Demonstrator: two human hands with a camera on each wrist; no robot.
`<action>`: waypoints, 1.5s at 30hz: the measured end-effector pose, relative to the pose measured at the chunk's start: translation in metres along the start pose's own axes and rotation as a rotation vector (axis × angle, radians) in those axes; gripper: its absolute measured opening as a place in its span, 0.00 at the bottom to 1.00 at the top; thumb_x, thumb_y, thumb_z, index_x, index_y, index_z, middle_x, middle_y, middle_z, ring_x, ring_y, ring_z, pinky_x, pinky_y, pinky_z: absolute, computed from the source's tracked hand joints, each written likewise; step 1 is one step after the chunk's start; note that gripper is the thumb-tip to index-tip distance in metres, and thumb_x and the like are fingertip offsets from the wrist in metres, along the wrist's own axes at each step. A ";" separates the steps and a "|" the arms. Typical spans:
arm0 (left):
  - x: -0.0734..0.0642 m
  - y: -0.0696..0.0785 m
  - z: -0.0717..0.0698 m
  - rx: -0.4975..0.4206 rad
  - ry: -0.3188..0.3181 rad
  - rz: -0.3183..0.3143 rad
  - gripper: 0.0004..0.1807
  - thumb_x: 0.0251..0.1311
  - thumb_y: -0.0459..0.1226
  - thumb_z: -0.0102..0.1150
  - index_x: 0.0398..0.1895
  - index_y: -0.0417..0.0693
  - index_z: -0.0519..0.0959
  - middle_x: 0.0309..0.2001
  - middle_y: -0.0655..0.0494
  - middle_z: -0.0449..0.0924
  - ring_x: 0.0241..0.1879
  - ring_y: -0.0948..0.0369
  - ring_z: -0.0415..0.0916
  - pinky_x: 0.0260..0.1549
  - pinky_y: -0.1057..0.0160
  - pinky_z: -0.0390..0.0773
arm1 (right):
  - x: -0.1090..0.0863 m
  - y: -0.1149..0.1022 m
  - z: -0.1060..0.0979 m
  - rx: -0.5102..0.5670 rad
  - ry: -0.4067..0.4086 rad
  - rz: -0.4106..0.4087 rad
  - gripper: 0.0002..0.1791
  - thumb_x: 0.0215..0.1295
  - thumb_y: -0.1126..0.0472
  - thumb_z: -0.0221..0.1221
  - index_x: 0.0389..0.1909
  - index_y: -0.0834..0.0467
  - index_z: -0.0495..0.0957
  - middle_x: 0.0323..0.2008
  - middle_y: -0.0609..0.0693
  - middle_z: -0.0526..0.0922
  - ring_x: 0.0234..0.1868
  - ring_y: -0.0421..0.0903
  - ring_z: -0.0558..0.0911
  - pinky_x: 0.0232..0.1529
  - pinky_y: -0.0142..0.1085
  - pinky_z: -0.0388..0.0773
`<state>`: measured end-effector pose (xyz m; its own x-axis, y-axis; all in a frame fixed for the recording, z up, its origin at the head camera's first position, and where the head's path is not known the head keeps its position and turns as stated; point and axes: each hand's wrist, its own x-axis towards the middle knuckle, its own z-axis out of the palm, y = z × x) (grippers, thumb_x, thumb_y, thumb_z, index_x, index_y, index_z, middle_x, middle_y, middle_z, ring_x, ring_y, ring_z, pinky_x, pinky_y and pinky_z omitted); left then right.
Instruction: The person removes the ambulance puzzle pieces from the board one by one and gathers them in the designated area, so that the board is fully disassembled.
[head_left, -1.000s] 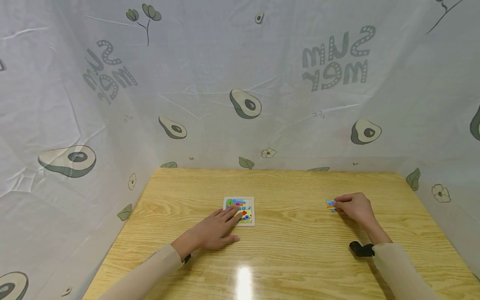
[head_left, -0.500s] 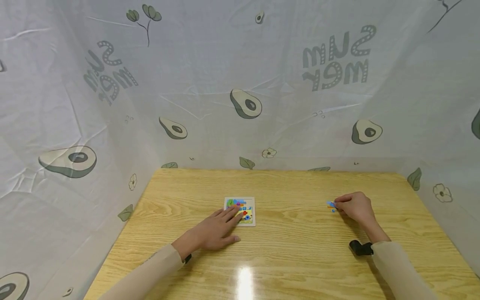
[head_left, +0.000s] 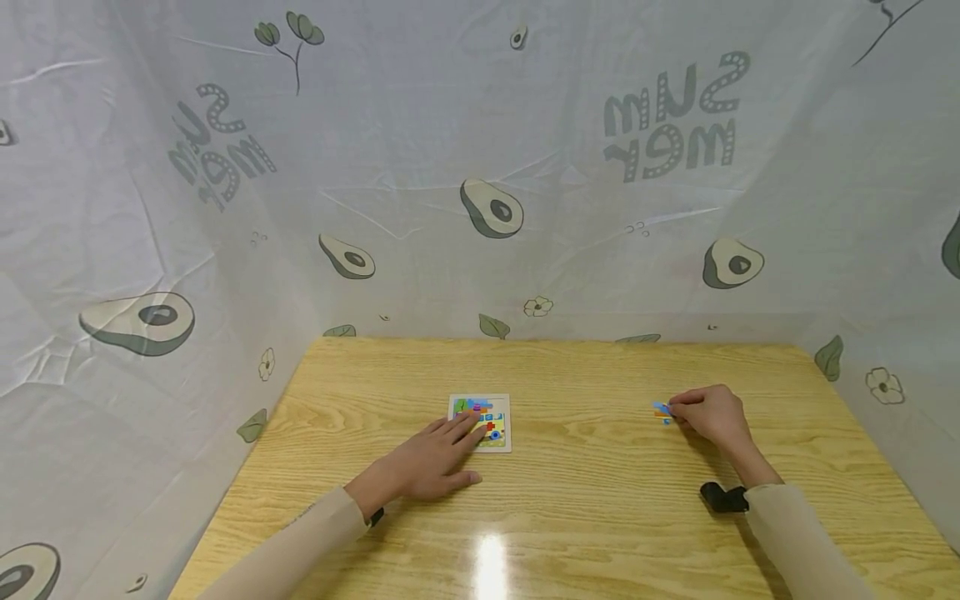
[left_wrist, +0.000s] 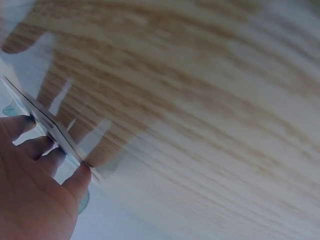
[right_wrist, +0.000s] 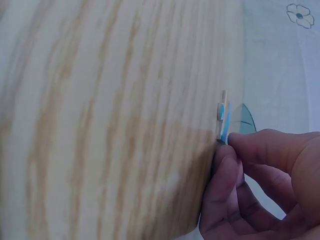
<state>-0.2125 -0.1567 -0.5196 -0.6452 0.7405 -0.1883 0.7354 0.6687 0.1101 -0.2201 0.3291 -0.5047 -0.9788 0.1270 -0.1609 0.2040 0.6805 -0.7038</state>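
My left hand (head_left: 435, 462) lies with its fingers extended over a small square jigsaw puzzle (head_left: 507, 421) with a white border. Its fingertips cover the puzzle's left part, while green, yellow, red and blue picture areas show beside them. In the left wrist view the fingertips touch the thin board (left_wrist: 64, 131) along one side. Well to the right, my right hand (head_left: 708, 412) pinches a blue and orange jigsaw piece (head_left: 661, 409) between thumb and fingers. The right wrist view shows this piece (right_wrist: 226, 120) edge-on, close over the table, its lower end hidden by the fingertips.
Both hands are over a light wood table (head_left: 570, 492). A white curtain (head_left: 420, 167) printed with avocados stands around its back and sides. Black wrist devices, such as the right one (head_left: 723, 497), stick out near the beige sleeves (head_left: 802, 542).
The jigsaw piece in my right hand has tilted slightly since one second ago. The left hand and the puzzle board stay in place.
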 end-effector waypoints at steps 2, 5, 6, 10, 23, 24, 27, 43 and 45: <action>0.000 0.000 0.000 -0.004 0.000 -0.003 0.42 0.80 0.65 0.34 0.88 0.55 0.47 0.88 0.51 0.41 0.87 0.53 0.42 0.83 0.44 0.56 | -0.001 0.000 -0.001 0.004 -0.001 0.001 0.19 0.75 0.60 0.61 0.53 0.73 0.85 0.35 0.60 0.92 0.30 0.40 0.88 0.31 0.35 0.85; 0.000 0.000 -0.002 -0.012 0.000 -0.010 0.42 0.80 0.65 0.36 0.87 0.56 0.48 0.88 0.51 0.43 0.87 0.53 0.44 0.83 0.45 0.56 | -0.001 -0.002 -0.001 -0.014 0.007 -0.007 0.20 0.76 0.58 0.61 0.54 0.72 0.85 0.34 0.57 0.92 0.30 0.41 0.86 0.31 0.35 0.82; 0.000 0.000 -0.002 -0.014 -0.001 -0.013 0.42 0.80 0.65 0.36 0.87 0.56 0.48 0.88 0.51 0.43 0.87 0.53 0.44 0.83 0.45 0.56 | -0.001 -0.003 -0.001 -0.022 0.011 -0.012 0.20 0.76 0.57 0.60 0.54 0.71 0.85 0.34 0.57 0.92 0.30 0.41 0.85 0.31 0.35 0.80; 0.001 0.000 -0.002 -0.020 -0.009 -0.020 0.42 0.79 0.65 0.36 0.87 0.56 0.48 0.88 0.51 0.43 0.87 0.53 0.44 0.83 0.45 0.56 | -0.002 -0.010 -0.001 -0.044 0.036 -0.044 0.20 0.76 0.56 0.60 0.54 0.69 0.86 0.39 0.61 0.92 0.34 0.44 0.83 0.33 0.35 0.76; 0.002 -0.001 -0.001 -0.026 -0.007 -0.017 0.42 0.79 0.66 0.35 0.87 0.57 0.48 0.88 0.53 0.42 0.87 0.54 0.43 0.83 0.45 0.55 | 0.003 -0.054 0.022 0.021 -0.006 -0.144 0.19 0.75 0.57 0.62 0.53 0.68 0.86 0.38 0.61 0.90 0.32 0.45 0.84 0.32 0.38 0.81; 0.002 -0.001 -0.001 -0.028 -0.007 -0.019 0.42 0.79 0.66 0.35 0.87 0.57 0.48 0.88 0.52 0.42 0.87 0.54 0.43 0.83 0.45 0.56 | 0.003 -0.057 0.024 0.018 -0.005 -0.155 0.18 0.75 0.57 0.62 0.53 0.68 0.86 0.39 0.61 0.90 0.33 0.44 0.84 0.32 0.37 0.81; 0.001 -0.001 -0.002 -0.032 -0.010 -0.023 0.42 0.79 0.65 0.35 0.87 0.57 0.47 0.88 0.53 0.41 0.87 0.53 0.43 0.83 0.45 0.55 | 0.005 -0.064 0.033 0.023 -0.009 -0.183 0.16 0.74 0.57 0.63 0.51 0.66 0.87 0.42 0.62 0.90 0.35 0.42 0.84 0.34 0.36 0.81; 0.003 0.005 -0.006 0.015 -0.018 -0.036 0.42 0.79 0.65 0.36 0.87 0.57 0.49 0.88 0.50 0.41 0.87 0.52 0.43 0.83 0.45 0.57 | 0.008 -0.095 0.063 0.095 -0.077 -0.239 0.14 0.73 0.59 0.64 0.51 0.66 0.87 0.46 0.63 0.88 0.38 0.49 0.86 0.37 0.37 0.84; 0.002 0.006 -0.006 0.016 -0.014 -0.042 0.41 0.79 0.64 0.37 0.87 0.58 0.50 0.88 0.49 0.40 0.87 0.51 0.43 0.82 0.44 0.58 | 0.009 -0.099 0.066 0.121 -0.083 -0.246 0.15 0.73 0.59 0.64 0.51 0.66 0.87 0.45 0.63 0.89 0.39 0.52 0.87 0.38 0.39 0.86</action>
<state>-0.2112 -0.1508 -0.5136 -0.6730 0.7103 -0.2061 0.7107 0.6983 0.0860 -0.2480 0.2151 -0.4824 -0.9952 -0.0945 -0.0275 -0.0339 0.5917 -0.8054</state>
